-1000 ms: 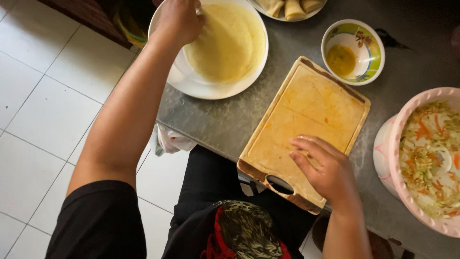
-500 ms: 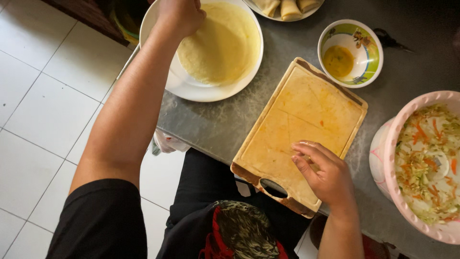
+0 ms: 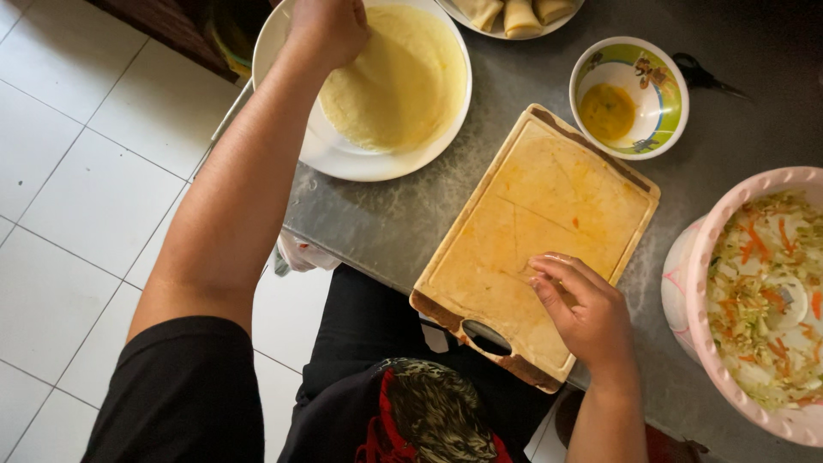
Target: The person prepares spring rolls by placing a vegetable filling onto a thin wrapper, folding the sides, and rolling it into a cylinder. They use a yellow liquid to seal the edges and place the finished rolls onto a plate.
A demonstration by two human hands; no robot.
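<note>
Both hands were at work over a grey metal table [image 3: 403, 227]. Nearest the body, the right hand [image 3: 583, 309] lay on the lower right part of a wooden cutting board [image 3: 549, 214], its fingers [image 3: 557, 273] curled loosely and their tips touching the board's yellow-stained surface; it grasped nothing. That board sat at a slant on the table, its handle slot [image 3: 487, 337] at the near edge, just over the person's dark lap. Right of the hand, a pink bowl [image 3: 716, 257] stood at the frame's edge, filled with shredded cabbage and carrot [image 3: 767, 291], near the board's right side but apart from it. Farther out, beyond the board's far corner, a small patterned bowl [image 3: 660, 86] held a little yellow liquid [image 3: 607, 110]. The left hand [image 3: 330, 30] was stretched far across, closed at the upper left of a white plate [image 3: 343, 154]; it seemed to pinch the edge of the thin pale-yellow wrapper [image 3: 399, 81] lying on that plate, though the grip itself was hidden behind the knuckles. At the top edge, another plate [image 3: 467, 19] carried several folded rolls [image 3: 514, 13], and dark scissors [image 3: 707, 75] lay on the table to the right of the small bowl.
</note>
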